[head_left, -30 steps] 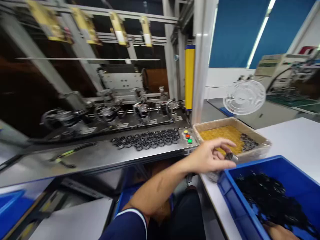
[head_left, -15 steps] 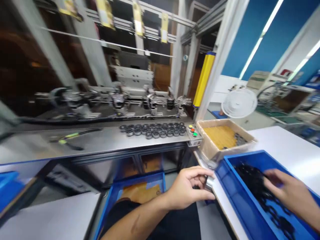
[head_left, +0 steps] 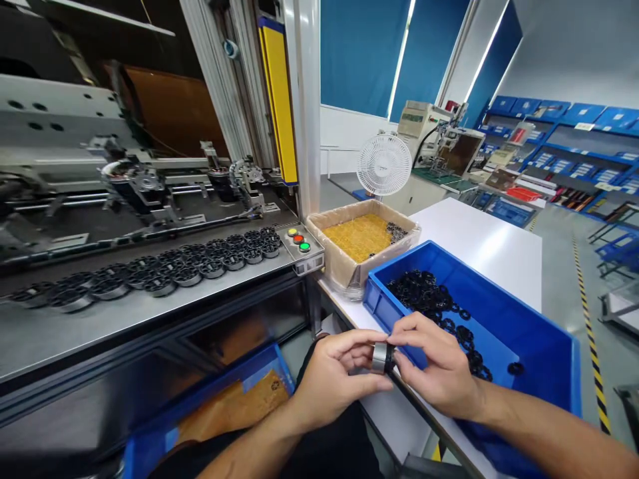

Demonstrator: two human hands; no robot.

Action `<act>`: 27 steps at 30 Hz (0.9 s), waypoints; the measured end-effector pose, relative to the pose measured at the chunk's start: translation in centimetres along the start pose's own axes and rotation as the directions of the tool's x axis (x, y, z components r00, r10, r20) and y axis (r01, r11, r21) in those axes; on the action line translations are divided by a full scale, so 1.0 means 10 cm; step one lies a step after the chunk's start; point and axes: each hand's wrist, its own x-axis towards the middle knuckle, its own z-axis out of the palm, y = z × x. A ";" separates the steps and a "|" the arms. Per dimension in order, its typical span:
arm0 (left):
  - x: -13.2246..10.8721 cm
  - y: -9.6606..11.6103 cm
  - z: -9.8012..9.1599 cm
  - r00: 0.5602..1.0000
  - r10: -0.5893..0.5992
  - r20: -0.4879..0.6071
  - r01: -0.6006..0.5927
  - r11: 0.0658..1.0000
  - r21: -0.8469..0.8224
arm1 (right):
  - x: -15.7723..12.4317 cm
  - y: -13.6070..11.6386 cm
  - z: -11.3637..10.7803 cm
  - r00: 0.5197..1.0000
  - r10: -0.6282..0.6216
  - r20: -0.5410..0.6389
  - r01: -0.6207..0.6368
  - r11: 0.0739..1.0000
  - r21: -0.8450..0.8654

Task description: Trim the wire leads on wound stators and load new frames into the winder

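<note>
Room: factory hall, grey steel desk beside a machine.
Rows: round black-and-silver parts already lined up on it.
Left hand: pinching a short silver metal cylinder.
Right hand: gripping its other end.
Blue plastic bin: many loose black rings left.

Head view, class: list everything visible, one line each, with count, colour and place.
metal ring: one, silver, between left hand and right hand
black rings: many, black, heaped in the blue bin
blue bin: one, blue, on the table
cardboard box: one, brown, yellow filling, behind the bin
round parts: many, dark, rows on steel bench
buttons: three, yellow, red, green, bench's right end
fan: one, white, behind the box
left hand: one, bare, on the ring's left
right hand: one, bare, on its right
</note>
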 end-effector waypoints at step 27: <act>-0.15 0.09 -0.12 0.952 -0.071 -0.299 0.169 0.934 0.314 | 0.05 0.12 0.00 0.901 -0.416 0.126 0.433 0.834 -0.341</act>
